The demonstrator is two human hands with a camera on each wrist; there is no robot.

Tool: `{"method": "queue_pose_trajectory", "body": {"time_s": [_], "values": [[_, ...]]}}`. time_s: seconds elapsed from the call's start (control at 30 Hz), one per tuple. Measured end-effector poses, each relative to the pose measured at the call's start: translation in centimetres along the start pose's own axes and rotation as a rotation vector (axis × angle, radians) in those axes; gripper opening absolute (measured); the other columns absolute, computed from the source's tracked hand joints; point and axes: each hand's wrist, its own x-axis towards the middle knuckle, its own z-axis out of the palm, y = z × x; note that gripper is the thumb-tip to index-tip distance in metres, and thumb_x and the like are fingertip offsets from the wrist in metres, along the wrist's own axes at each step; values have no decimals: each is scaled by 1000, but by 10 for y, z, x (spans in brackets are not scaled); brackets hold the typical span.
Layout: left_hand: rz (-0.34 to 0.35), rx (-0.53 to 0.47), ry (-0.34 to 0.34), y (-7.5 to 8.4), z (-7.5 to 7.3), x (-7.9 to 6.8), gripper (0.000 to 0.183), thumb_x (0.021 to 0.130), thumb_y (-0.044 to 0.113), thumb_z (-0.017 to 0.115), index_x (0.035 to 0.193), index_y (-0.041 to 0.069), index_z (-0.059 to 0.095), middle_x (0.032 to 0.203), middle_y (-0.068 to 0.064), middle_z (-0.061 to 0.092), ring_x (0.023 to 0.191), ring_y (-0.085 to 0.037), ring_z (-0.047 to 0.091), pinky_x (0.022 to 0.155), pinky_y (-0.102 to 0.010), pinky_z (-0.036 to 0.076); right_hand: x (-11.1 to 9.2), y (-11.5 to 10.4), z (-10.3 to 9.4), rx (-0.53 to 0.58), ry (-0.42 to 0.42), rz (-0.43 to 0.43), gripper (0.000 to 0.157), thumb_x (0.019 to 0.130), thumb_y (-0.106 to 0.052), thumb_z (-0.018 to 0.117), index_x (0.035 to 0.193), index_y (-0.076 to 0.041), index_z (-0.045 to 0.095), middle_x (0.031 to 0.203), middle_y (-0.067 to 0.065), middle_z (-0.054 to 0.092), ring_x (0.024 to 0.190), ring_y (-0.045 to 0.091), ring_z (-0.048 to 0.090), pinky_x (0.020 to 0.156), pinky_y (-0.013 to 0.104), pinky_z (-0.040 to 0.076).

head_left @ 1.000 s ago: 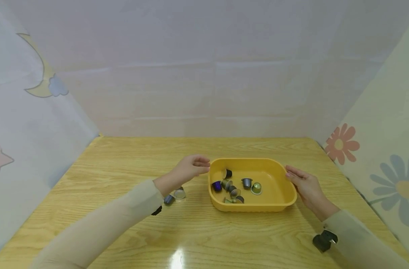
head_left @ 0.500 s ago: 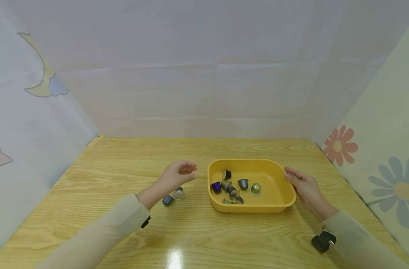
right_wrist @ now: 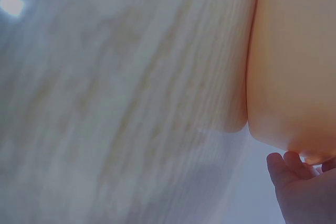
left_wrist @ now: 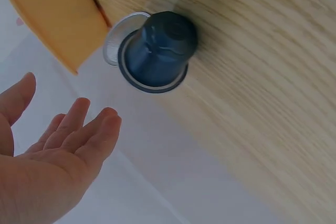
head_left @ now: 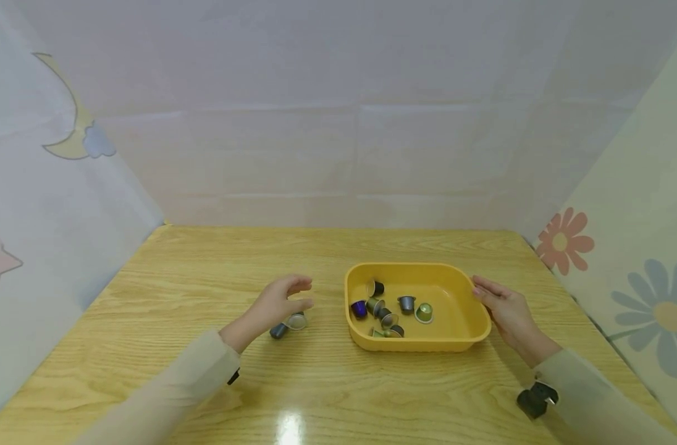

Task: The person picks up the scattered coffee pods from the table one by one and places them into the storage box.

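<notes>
My left hand [head_left: 272, 307] hovers left of a yellow tub [head_left: 419, 344], its fingers spread and nothing held. Close below it, two coffee capsules lie on the table: a dark blue one [head_left: 278, 331] and one with its pale foil lid [head_left: 297, 321] facing up. In the left wrist view the blue capsule [left_wrist: 160, 48] partly covers the pale lid [left_wrist: 114, 40], and the hand [left_wrist: 63, 156] is apart from both. My right hand [head_left: 508, 312] touches the tub's right end with nearly straight fingers. Inside the tub lie several capsules, among them a purple one [head_left: 359, 309] and a green one [head_left: 424, 312].
The wooden table [head_left: 205, 266] carries the tub right of centre. A pale cloth wall [head_left: 338, 154] rises behind the table, with printed cloth on both sides. A dark wrist device [head_left: 535, 400] sits under my right sleeve.
My left hand has moved from the tub's left rim leftward and down toward the two loose capsules. My right hand stays at the tub's right end.
</notes>
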Motion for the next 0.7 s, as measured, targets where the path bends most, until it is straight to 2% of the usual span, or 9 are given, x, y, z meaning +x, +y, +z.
{"method": "queue_pose_trajectory", "body": {"time_s": [0.13, 0.33, 0.53, 0.7], "values": [[-27, 56, -29, -10, -2, -3, 57, 91, 11, 69, 141, -4, 45, 137, -21, 53, 131, -39, 43, 106, -56, 35, 0, 0, 1, 6, -2, -1, 66, 99, -15, 59, 147, 9, 22, 95, -30, 60, 91, -14, 58, 80, 11, 50], [-60, 110, -110, -24, -7, -8, 66, 91, 12, 69, 145, -5, 38, 143, -23, 46, 133, -40, 39, 106, -56, 36, 1, 0, 1, -18, 1, 0, 64, 99, -16, 58, 148, 7, 23, 99, -30, 60, 91, -15, 57, 81, 10, 49], [-148, 111, -163, -28, -9, -10, 70, 90, 14, 71, 148, -2, 35, 146, -22, 43, 134, -40, 40, 105, -54, 38, 1, 0, 0, -71, 0, 7, 68, 98, -23, 60, 149, 4, 25, 121, -25, 56, 91, -18, 54, 83, 11, 48], [-153, 150, -179, -31, -7, -8, 74, 88, 13, 73, 150, 1, 34, 147, -22, 42, 135, -40, 38, 107, -55, 34, 1, 1, 0, -44, 0, 12, 68, 98, -21, 61, 149, 5, 24, 113, -28, 58, 91, -17, 55, 83, 11, 49]]}}
